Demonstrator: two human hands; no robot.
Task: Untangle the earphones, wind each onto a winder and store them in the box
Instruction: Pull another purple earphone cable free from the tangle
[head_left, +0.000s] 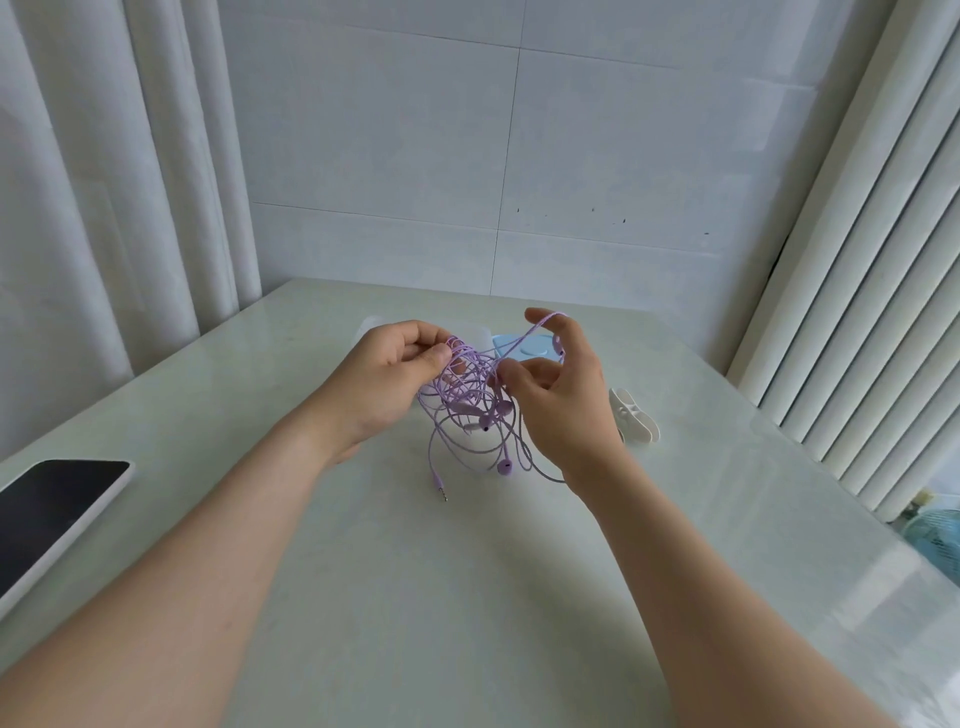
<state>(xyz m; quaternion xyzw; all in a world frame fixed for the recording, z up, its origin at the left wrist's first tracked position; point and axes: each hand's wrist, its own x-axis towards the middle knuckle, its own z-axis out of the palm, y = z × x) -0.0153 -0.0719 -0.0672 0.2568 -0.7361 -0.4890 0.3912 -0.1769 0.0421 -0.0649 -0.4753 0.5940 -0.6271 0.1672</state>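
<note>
A tangle of purple earphones (470, 402) hangs between both hands above the table's middle. My left hand (384, 382) pinches one side of the tangle between thumb and curled fingers. My right hand (558, 400) holds a strand that loops over its raised index finger, and pinches the cable near the thumb. Earbuds (503, 466) and a jack plug (440, 488) dangle just above the tabletop. A white winder (636, 420) lies right of my right hand. The light blue box (524, 347) shows behind the hands, partly hidden.
A dark phone in a white case (49, 514) lies at the table's left edge. The pale glossy table (441, 597) stands against a tiled wall. White curtains hang on the left and white vertical slats (857, 312) on the right. A translucent thing (373, 323) peeks out behind my left hand.
</note>
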